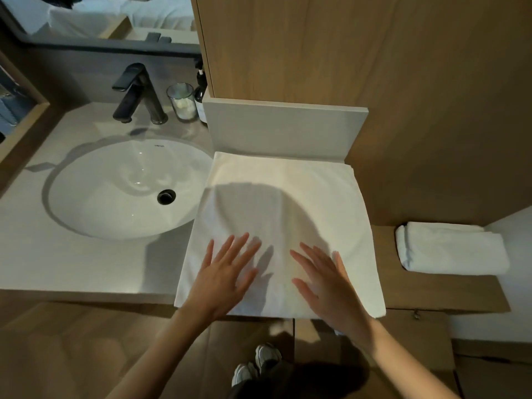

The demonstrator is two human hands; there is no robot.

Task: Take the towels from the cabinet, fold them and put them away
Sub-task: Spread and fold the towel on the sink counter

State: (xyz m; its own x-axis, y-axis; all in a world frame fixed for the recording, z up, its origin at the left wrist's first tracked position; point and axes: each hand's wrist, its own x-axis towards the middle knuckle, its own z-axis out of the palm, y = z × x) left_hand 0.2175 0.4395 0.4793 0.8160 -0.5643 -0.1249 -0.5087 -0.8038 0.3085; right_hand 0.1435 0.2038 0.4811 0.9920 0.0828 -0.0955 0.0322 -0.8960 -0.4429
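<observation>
A white towel point(276, 214) lies flat and square under both hands, left hand point(227, 272) and right hand point(325, 279), fingers spread, gripping nothing.

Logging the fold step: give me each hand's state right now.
Left hand: open, fingers spread, palm down on the white towel, gripping nothing.
Right hand: open, fingers spread, palm down on the same towel, gripping nothing.
</observation>
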